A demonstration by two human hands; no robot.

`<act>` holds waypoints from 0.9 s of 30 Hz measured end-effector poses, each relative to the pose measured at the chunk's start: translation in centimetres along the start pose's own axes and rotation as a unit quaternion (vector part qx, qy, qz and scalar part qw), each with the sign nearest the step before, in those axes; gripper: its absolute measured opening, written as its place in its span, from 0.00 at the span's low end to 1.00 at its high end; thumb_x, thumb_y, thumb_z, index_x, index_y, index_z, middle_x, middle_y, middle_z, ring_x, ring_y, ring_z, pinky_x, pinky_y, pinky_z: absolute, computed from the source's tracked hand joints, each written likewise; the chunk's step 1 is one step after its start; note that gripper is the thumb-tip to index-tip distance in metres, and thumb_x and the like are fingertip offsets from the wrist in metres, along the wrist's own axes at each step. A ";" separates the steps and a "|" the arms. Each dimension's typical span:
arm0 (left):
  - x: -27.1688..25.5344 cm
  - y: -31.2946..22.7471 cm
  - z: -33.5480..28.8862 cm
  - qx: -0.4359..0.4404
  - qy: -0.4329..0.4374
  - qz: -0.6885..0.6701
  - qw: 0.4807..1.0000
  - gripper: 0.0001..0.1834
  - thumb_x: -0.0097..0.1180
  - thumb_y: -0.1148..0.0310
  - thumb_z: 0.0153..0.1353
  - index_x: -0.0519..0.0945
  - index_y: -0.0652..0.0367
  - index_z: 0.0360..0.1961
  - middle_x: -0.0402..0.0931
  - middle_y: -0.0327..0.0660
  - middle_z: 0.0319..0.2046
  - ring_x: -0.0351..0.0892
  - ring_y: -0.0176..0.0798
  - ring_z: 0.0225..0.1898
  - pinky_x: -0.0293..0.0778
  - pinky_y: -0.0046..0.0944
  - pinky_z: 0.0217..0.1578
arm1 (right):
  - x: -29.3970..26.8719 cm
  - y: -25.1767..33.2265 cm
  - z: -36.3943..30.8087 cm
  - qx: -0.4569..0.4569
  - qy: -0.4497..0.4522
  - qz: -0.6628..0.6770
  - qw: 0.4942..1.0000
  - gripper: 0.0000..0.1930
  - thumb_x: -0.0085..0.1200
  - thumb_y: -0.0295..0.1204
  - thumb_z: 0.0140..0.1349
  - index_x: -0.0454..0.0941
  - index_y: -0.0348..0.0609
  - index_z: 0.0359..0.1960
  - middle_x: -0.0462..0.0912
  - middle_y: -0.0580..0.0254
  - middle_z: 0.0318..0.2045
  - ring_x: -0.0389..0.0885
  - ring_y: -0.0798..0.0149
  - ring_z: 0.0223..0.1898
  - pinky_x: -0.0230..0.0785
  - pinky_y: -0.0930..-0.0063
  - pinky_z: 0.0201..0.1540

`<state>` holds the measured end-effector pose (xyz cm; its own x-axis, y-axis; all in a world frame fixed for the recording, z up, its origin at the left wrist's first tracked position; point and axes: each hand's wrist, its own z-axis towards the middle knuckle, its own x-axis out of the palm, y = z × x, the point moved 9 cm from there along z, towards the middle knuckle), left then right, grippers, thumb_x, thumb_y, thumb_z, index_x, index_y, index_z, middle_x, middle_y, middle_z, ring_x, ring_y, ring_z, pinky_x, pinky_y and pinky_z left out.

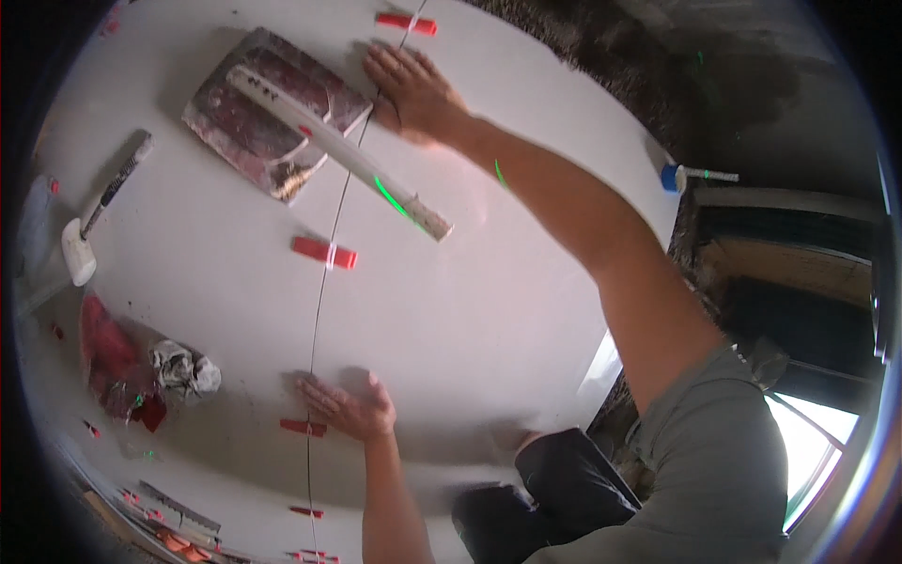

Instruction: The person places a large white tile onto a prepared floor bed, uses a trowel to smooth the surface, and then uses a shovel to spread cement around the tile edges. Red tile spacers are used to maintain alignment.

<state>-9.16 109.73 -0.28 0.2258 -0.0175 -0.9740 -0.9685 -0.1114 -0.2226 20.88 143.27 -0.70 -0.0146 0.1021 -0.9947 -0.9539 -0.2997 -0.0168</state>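
Observation:
Large pale floor tiles (489,310) lie before me, with a thin dark joint running between them. My right hand (413,92) rests flat on the tile beside the joint at the far side, fingers stretched out, holding nothing. My left hand (352,406) lies nearer, fingers extended over the joint and thumb raised, just above a red levelling wedge (303,428). Between the hands, another red wedge (315,250) sits in a white clip across the joint. Left of my right hand, a dark reddish square slab (216,117) lies under a long whitish bar (348,155).
At the left lie a white-headed mallet (80,252), a red bag (105,343) and crumpled paper or cloth (186,369). A further wedge (406,23) marks the joint's far end. A blue-headed tool (671,178) stands at the right edge, by dark rough ground (601,75).

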 end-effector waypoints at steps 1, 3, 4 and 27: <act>0.3 -0.3 0.1 0.004 0.005 0.004 1.000 0.53 0.37 0.33 0.63 0.47 0.71 0.72 0.44 0.63 0.72 0.42 0.65 0.73 0.40 0.63 0.70 | 0.9 -0.5 -0.1 0.000 0.006 -0.027 1.000 0.33 0.28 0.51 0.73 0.50 0.47 0.74 0.48 0.60 0.75 0.41 0.59 0.76 0.33 0.60 0.76; 0.2 0.1 0.0 -0.004 0.011 0.025 1.000 0.54 0.38 0.32 0.63 0.47 0.71 0.72 0.44 0.63 0.72 0.42 0.65 0.74 0.40 0.63 0.70 | 1.2 -0.1 -1.1 0.011 0.005 0.003 1.000 0.34 0.27 0.54 0.72 0.49 0.48 0.74 0.48 0.62 0.75 0.41 0.59 0.76 0.32 0.60 0.76; 0.2 0.4 0.0 -0.004 0.007 0.026 1.000 0.54 0.38 0.32 0.63 0.47 0.71 0.72 0.44 0.62 0.72 0.42 0.65 0.74 0.40 0.63 0.70 | 0.9 0.7 -2.3 0.008 0.009 0.031 0.999 0.35 0.29 0.54 0.72 0.49 0.48 0.74 0.48 0.62 0.75 0.40 0.59 0.76 0.32 0.59 0.76; 0.0 0.8 0.1 -0.058 0.034 0.018 0.998 0.54 0.50 0.35 0.57 0.50 0.65 0.72 0.49 0.52 0.73 0.47 0.56 0.74 0.49 0.59 0.69 | -9.0 9.8 4.2 0.186 0.212 0.348 0.894 0.27 0.39 0.56 0.71 0.74 0.42 0.34 0.69 0.65 0.15 0.65 0.70 0.16 0.64 0.70 0.23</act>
<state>-9.95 109.76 -0.46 0.2008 -0.0899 -0.9755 -0.9585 -0.2239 -0.1767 10.43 143.36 8.54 -0.6033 -0.3793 -0.7016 -0.7932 0.1945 0.5770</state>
